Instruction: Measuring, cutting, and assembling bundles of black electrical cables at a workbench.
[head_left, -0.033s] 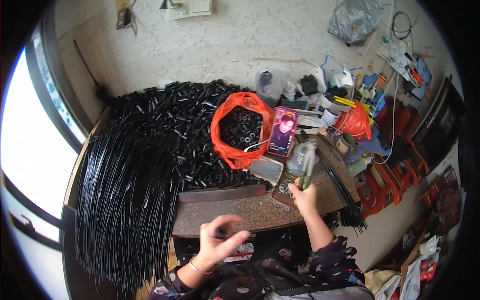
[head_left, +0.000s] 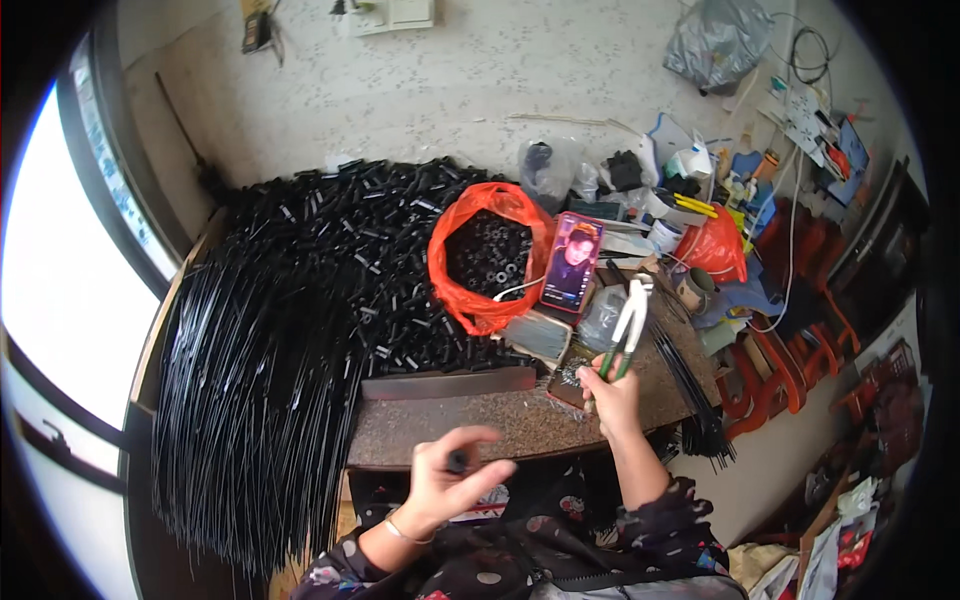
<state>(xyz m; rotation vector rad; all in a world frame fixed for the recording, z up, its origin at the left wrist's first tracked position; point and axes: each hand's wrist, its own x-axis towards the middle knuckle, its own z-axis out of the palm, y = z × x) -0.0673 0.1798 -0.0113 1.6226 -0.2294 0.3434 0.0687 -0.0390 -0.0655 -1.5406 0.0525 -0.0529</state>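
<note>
Tabletop [head_left: 430, 425], speckled brown, stretches before the person, with a broad heap of black tubular parts [head_left: 340, 230] between eleven and twelve o'clock from the left hand [head_left: 440, 485]. The two hands stand well apart: the right hand [head_left: 615, 395] lies toward two o'clock from the left and is clenched around the green handles of a pair of pliers [head_left: 622, 328]. Their long axis runs between twelve and one o'clock, so the metal head points up and away from both hands. Just beside the right hand, at its ten o'clock, sits a small tray [head_left: 565, 395]. Smallest is the black piece [head_left: 457, 461], grasped in the left hand, with thumb and forefinger spread and a wide gap between their tips; the other fingers look curled round it, though blur hides its exact axis. From this piece the pliers' head lies between one and two o'clock, well apart, and that offset is, I judge, the relation that counts most.
</note>
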